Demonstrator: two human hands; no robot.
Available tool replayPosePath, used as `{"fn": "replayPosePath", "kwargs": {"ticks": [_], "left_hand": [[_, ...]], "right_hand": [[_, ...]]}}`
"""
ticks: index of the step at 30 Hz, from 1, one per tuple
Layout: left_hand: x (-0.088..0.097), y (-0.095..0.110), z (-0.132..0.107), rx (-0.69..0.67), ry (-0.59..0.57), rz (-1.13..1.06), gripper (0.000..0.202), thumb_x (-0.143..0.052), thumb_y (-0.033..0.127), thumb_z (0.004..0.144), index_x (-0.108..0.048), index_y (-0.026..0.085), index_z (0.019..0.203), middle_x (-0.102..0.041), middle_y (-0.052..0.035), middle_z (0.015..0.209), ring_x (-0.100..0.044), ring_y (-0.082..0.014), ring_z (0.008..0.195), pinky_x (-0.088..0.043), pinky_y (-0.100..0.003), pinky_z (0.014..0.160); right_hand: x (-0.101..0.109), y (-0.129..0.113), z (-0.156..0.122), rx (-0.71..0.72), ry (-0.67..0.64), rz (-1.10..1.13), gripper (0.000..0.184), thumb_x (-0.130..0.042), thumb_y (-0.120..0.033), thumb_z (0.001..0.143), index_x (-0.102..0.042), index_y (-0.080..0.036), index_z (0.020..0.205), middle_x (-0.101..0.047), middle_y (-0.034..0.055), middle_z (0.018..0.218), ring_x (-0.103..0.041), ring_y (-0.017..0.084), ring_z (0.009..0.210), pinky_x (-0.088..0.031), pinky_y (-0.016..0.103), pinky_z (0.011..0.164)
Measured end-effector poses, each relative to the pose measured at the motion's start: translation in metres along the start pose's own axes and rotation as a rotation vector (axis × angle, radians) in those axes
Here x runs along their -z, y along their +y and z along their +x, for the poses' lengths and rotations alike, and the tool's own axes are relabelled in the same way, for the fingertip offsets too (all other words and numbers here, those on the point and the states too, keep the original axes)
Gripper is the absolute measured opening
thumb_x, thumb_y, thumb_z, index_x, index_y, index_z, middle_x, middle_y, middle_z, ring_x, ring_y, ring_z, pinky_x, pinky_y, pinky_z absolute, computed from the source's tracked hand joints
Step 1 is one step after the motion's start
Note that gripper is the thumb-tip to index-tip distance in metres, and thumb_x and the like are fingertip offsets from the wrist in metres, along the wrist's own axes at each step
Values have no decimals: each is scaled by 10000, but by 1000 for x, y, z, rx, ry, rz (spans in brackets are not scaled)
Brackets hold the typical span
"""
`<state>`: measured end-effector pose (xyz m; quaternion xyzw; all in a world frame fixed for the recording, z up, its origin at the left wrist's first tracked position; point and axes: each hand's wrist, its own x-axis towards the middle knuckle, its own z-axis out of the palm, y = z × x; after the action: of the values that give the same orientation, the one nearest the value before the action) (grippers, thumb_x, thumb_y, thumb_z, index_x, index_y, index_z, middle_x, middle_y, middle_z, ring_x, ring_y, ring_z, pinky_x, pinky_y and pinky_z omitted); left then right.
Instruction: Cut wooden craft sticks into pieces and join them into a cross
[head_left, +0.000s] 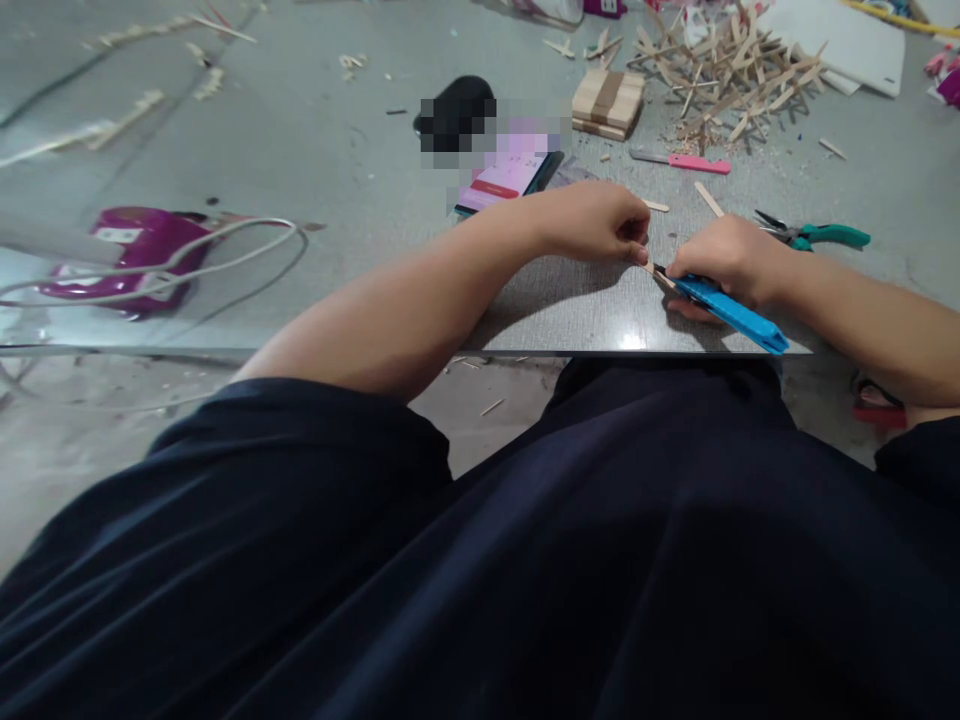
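Note:
My right hand (726, 262) is closed around a blue utility knife (731, 314), its handle pointing back toward me and its tip at the left. My left hand (600, 222) is curled into a pinch on a small wooden stick (649, 267), which meets the knife tip between the two hands. Both hands rest on the grey table (345, 180) close to its near edge. Most of the stick is hidden by my fingers.
Green-handled pliers (821, 236) lie just right of my right hand. Behind are a pink knife (686, 162), a stack of wooden sticks (607, 102), a heap of loose sticks (731, 70), a phone (504, 178), a magenta tool (142, 250) with a white cable (225, 255) at left.

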<state>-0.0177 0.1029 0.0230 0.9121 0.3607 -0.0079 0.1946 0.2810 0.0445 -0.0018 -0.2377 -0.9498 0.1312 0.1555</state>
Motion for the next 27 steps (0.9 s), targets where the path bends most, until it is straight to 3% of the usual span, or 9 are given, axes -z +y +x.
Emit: {"fn": "replayPosePath", "kwargs": {"ticks": [4, 8, 17, 27], "left_hand": [[1, 3, -3, 4, 26, 18, 347, -796, 459, 1069, -936, 201, 1253, -859, -113, 1018, -773, -298, 968, -443, -412, 871], [3, 5, -3, -13, 13, -3, 306, -794, 427, 1071, -915, 187, 1219, -842, -107, 999, -725, -272, 913, -427, -406, 846], [1, -1, 4, 38, 11, -59, 291, -832, 418, 1029, -926, 195, 1191, -814, -87, 963, -719, -268, 929, -446, -426, 890], [1, -5, 6, 21, 6, -96, 301, -854, 421, 994, -938, 184, 1160, -828, -115, 947, -778, -322, 994, -466, -452, 912]], "right_hand": [[-5, 0, -1, 66, 67, -74, 195, -743, -454, 1201, -778, -314, 1069, -774, 15, 890, -767, 252, 824, -621, 416, 833], [-10, 3, 0, 219, 115, -264, 267, -549, -360, 1234, -766, -317, 1083, -701, -3, 852, -653, 226, 715, -558, 397, 739], [-6, 2, 0, 129, 116, -256, 421, -559, -573, 1266, -873, -301, 1200, -709, -5, 814, -640, 187, 688, -508, 324, 656], [-4, 7, -1, 219, 59, -344, 393, -587, -555, 1312, -918, -350, 1365, -763, 7, 860, -684, 217, 736, -612, 390, 789]]}}
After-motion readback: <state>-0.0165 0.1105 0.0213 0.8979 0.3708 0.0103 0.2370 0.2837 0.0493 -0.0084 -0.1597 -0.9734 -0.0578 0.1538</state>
